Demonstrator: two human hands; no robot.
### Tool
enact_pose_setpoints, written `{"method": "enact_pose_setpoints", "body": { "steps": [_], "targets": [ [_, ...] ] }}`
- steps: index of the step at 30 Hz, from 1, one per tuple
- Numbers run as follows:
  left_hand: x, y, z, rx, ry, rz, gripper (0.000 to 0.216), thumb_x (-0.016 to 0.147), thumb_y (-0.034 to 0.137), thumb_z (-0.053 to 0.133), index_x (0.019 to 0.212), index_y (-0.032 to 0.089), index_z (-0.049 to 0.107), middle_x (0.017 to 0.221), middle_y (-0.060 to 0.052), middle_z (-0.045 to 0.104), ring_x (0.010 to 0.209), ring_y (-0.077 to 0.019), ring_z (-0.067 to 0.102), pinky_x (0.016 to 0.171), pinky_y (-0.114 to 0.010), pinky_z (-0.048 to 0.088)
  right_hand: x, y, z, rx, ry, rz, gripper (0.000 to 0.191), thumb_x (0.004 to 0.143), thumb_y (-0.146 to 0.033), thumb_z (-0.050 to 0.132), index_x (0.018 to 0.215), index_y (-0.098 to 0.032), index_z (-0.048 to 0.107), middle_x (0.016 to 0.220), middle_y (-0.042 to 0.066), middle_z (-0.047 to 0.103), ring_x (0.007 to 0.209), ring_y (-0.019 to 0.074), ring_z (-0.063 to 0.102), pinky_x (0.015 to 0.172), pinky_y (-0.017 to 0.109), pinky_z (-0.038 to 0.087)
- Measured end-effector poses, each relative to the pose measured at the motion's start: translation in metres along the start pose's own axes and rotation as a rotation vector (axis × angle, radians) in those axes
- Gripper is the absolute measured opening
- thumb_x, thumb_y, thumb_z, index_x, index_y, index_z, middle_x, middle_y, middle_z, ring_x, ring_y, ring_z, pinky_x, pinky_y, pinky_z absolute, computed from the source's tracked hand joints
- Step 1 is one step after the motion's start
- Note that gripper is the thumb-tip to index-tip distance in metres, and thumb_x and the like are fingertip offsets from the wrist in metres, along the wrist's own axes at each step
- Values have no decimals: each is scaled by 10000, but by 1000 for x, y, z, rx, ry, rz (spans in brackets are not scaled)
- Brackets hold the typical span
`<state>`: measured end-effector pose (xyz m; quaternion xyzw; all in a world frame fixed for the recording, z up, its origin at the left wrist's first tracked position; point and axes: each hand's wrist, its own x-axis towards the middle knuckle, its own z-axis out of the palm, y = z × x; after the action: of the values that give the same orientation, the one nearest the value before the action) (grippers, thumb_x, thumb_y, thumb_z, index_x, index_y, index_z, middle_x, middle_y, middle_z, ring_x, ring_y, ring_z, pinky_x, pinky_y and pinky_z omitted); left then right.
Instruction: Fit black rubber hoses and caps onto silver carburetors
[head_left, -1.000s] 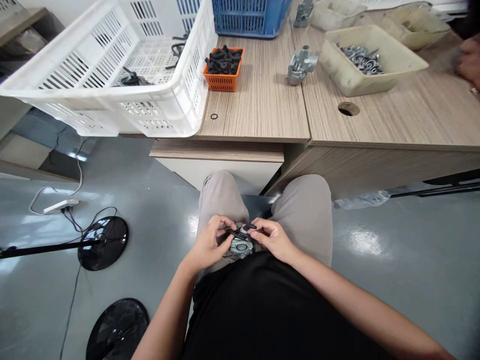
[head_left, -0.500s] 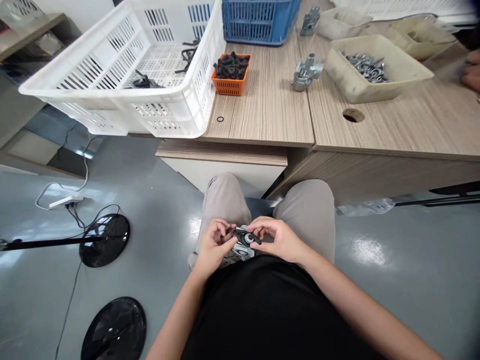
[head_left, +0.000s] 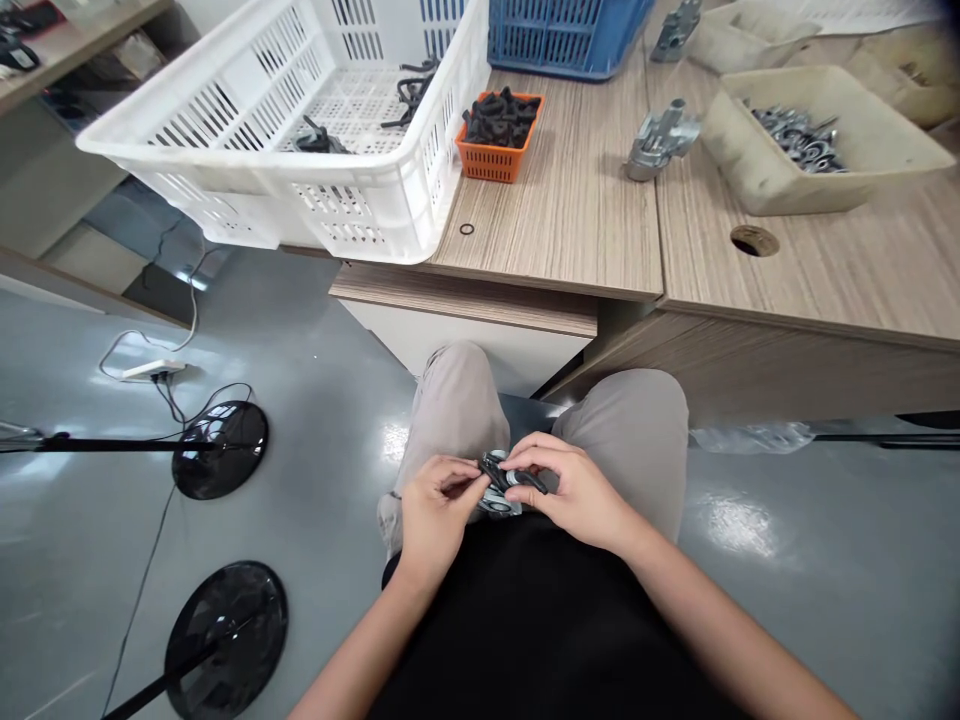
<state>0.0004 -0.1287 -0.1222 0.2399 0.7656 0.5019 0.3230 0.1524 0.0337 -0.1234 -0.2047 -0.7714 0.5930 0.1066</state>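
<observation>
Just above my lap, both hands hold a small assembly. It has a black piece with a curved black arm pointing right, and a grey metal body below. My left hand pinches the left end of the black piece between thumb and fingers. From the right, my right hand closes thumb and fingers around the part where the arm begins. A pale ring shows between the right fingertips. Fingers hide much of the assembly, so I cannot tell how its pieces join.
On the table stand a white crate with black parts, an orange basket of black pieces, a blue crate, a metal fitting and a cream bin of small metal parts. A black ring lies near the edge. Black stand bases occupy the floor.
The black piece has tilted between my hands, and its arm now angles more down to the right. My right fingers have come further over it. The whole view has shifted slightly.
</observation>
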Motion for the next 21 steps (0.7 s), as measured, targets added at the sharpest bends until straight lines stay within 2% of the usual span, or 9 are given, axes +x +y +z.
{"method": "enact_pose_setpoints", "body": {
  "steps": [4,7,10,13,17,21],
  "targets": [
    [1,-3,-5,68,-18,46,140,849,385,835,821,248,829,936,-43,779,851,-203,755,780,-339,665,0,2,3,65,16,16,337,831,-443,905,1082,-237,814,1136,86,717,932,190,692,859,340,602],
    [1,-5,-8,116,-52,44,143,876,397,809,859,256,828,1002,-47,774,906,-206,748,865,-367,651,-1,8,4,132,23,26,381,797,-468,927,1060,-216,815,1079,86,737,895,185,692,833,327,599],
    [-1,-8,-7,77,-114,43,161,922,396,758,888,244,799,1134,-64,765,1043,-227,744,988,-409,624,-1,10,2,194,3,60,503,763,-466,950,1167,-211,793,1068,84,752,880,186,707,821,316,607],
    [-3,-10,-5,-7,-170,32,178,944,399,733,917,230,783,1170,-82,772,1108,-244,744,1018,-425,624,-3,8,-2,211,-49,55,605,763,-477,948,1280,-225,763,1128,87,750,928,197,719,873,330,619],
    [-7,-8,-3,30,-186,75,180,954,394,732,1006,249,825,1206,-72,790,1164,-256,743,1114,-480,593,-7,5,-10,100,-75,23,473,836,-488,892,1226,-238,796,1142,88,725,960,200,714,908,340,612],
    [-6,-5,-3,83,-199,79,167,937,400,756,1024,294,853,1237,-50,788,1116,-253,764,1035,-467,650,-13,2,-16,-29,-99,-21,349,879,-421,864,1184,-261,807,1136,75,685,972,197,690,906,331,589]
  ]
}}
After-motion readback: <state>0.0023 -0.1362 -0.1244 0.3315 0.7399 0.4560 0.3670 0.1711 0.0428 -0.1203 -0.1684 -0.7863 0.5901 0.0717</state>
